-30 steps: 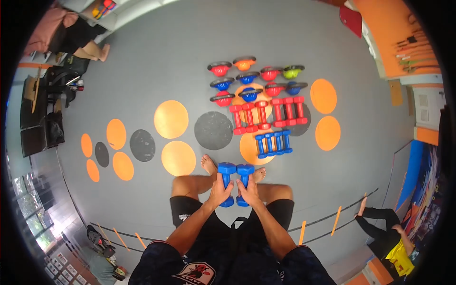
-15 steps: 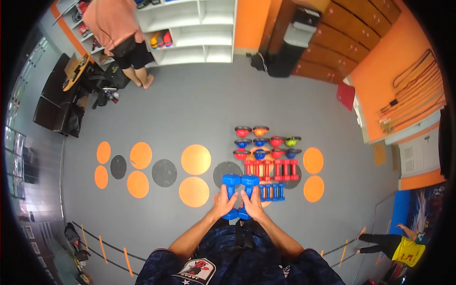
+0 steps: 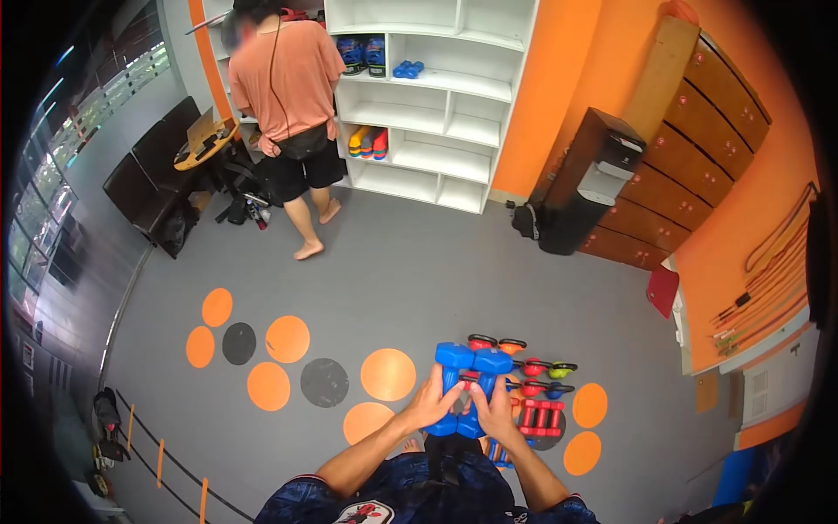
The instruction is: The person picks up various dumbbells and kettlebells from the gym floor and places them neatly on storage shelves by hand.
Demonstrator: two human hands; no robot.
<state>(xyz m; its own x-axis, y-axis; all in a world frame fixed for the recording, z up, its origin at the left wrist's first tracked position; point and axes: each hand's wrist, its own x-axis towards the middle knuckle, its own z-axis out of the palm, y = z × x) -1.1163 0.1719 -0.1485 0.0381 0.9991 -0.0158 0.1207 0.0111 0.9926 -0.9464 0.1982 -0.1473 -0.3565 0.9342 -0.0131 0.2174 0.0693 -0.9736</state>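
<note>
Two blue dumbbells [image 3: 493, 361] were held up over the floor [image 3: 384, 284], one clamped in the fingers of the left hand [image 3: 430, 403], the other gripped the same way in the right hand [image 3: 496, 412]. Both were pointed pretty much away from the body, long axes roughly parallel, far ends tipped a bit right. At least three red dumbbells [image 3: 541, 419] could be counted; the kettlebells [image 3: 533, 367] were partly blocked.

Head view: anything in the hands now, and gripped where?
Left hand: a blue dumbbell, held by its handle. Right hand: a second blue dumbbell, also by the handle.
</note>
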